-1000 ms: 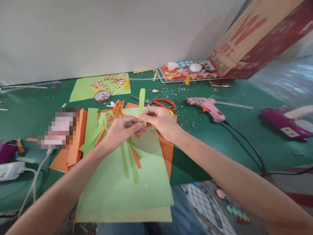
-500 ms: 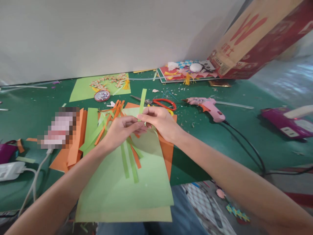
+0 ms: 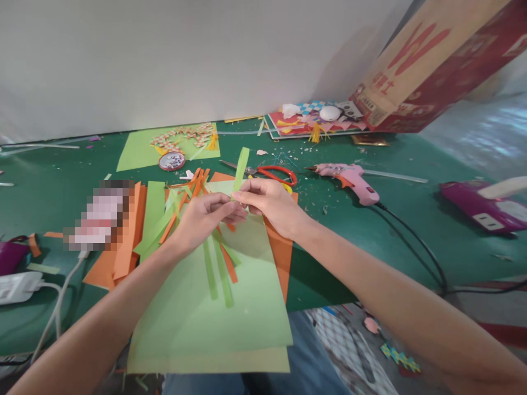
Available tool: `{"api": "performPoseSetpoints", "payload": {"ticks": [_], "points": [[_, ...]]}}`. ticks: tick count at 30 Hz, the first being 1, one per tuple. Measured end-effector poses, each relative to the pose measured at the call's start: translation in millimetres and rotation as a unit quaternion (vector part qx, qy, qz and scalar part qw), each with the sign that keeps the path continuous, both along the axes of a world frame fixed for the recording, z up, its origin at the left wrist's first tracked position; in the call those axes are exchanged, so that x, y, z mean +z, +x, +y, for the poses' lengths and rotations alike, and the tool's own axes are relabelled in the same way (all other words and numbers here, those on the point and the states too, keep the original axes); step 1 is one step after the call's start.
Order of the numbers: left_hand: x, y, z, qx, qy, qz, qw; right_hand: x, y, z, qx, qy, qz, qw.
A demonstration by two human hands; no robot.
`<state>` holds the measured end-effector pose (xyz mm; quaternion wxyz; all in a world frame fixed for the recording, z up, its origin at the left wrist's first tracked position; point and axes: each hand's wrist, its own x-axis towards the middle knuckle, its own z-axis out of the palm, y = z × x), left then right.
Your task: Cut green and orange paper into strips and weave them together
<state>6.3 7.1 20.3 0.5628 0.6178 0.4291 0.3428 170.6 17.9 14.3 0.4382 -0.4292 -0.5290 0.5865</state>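
A light green paper strip [image 3: 242,167] stands up between my two hands, its lower end pinched by the fingertips. My left hand [image 3: 208,216] closes thumb against fingers at that lower end. From the other side, my right hand [image 3: 269,203] grips the strip between thumb and forefinger. Part of the strip is hidden behind the fingers. Below the hands, green strips [image 3: 222,271] and an orange strip [image 3: 229,264] lie on a large light green sheet [image 3: 206,329]. More orange strips [image 3: 197,184] lie just beyond my left hand.
Red-handled scissors [image 3: 278,174] and a pink glue gun [image 3: 349,180] lie beyond my right hand. A small round dish [image 3: 172,161] sits near a woven paper piece [image 3: 185,137]. Left are folded orange paper [image 3: 127,236] and a blurred-out device [image 3: 101,216]. A paper bag [image 3: 411,71] leans back right.
The upright green strip now curves slightly and its top has shifted a little to the right. Both hands have stayed almost in place, with the fingertips pressed closer together.
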Motion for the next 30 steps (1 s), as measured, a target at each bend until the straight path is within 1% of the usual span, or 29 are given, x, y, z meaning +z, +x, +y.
{"api": "performPoseSetpoints", "payload": {"ticks": [5,8,11,14,23,30], "points": [[-0.7,0.0,1.0,-0.006,-0.013,-0.015,1.0,3.1,0.5,-0.7,0.0,0.004,-0.001,1.0],[1.6,0.5,1.6,-0.015,-0.058,-0.057,0.997,6.1,0.7,-1.1,-0.005,-0.007,0.015,1.0],[3.6,0.3,2.9,-0.021,-0.115,-0.107,0.987,7.9,1.1,-0.9,-0.002,-0.027,0.026,0.999],[3.8,-0.5,4.0,-0.029,-0.141,-0.127,0.981,7.9,1.6,-0.6,0.003,-0.033,0.028,0.999],[1.5,-2.1,4.1,-0.029,-0.146,-0.112,0.983,3.4,2.4,0.9,0.02,-0.025,0.055,0.998],[1.5,-2.2,3.8,-0.042,-0.15,-0.131,0.979,3.8,2.2,0.6,0.018,-0.02,0.065,0.998]]}}
